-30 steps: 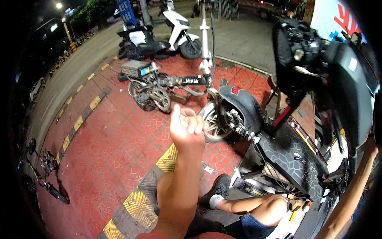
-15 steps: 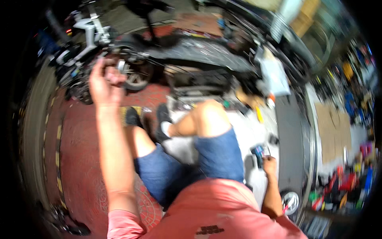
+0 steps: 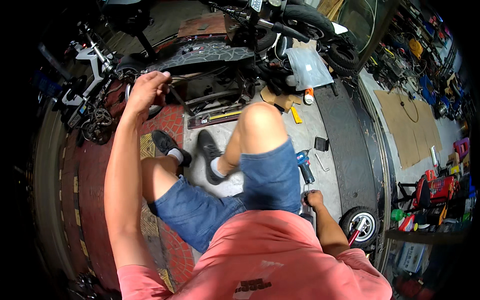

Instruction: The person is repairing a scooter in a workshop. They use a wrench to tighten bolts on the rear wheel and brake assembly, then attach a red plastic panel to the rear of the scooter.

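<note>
The right hand [image 3: 314, 198] is now down on the near side of the drill [image 3: 304, 166], just beside the end of its handle. One second ago that arm reached up along the scooter [image 3: 205, 54]; half a second ago the hand was already low, next to the drill. The view has swung with it, from the scooter and the red paving to the floor. For the work in hand, this seems to mean a turn from the scooter to the tools, with the scooter itself left standing well beyond the drill and to its left.

The right grip is curled in, seemingly around something small and dark; I cannot tell whether it pinches it. The left hand [image 3: 150, 90] is raised, far to the left of the drill, in front of the scooter in this view. Its fingers bend loosely toward the thumb; whether they press together on anything is hidden.

Just right of the drill lies a hex key [image 3: 322, 162], and beyond it a black box [image 3: 321, 144]. A wheel [image 3: 361, 226] is nearer and farther right.
</note>
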The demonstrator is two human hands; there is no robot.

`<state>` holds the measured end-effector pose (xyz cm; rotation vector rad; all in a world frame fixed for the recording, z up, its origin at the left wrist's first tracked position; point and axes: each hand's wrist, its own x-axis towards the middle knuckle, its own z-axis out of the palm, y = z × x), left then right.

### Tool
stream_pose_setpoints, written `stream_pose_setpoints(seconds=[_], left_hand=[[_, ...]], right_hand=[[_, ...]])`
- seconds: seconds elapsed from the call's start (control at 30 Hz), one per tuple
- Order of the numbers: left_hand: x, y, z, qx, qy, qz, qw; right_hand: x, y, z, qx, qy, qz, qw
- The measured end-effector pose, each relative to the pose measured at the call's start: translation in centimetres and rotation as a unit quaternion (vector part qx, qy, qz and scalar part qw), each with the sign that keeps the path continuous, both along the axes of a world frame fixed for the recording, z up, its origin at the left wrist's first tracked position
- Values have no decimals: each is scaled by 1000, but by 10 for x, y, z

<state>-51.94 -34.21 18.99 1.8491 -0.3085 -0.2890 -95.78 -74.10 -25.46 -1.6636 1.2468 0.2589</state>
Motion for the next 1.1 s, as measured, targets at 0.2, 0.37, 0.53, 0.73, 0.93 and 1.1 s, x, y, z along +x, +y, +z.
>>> stream_pose_setpoints(seconds=[0.2, 0.37, 0.53, 0.73, 0.93, 1.1], left_hand=[[31, 10, -47, 161, -24, 8, 987], [59, 18, -97, 379, -57, -9, 924], [42, -10, -104, 403, -132, -201, 883], [31, -31, -88, 318, -14, -254, 913], [62, 0, -120, 386, -96, -219, 891], [105, -3, -163, 448, -55, -243, 859]], right_hand=[[23, -69, -27, -245, -12, 216, 945], [138, -188, 118, -268, -182, 135, 936], [299, -112, 330, -196, -438, 120, 869], [488, -53, 160, -425, -67, 434, 792], [525, -6, 45, -392, 83, 563, 723], [529, -14, 5, -382, 34, 532, 754]])
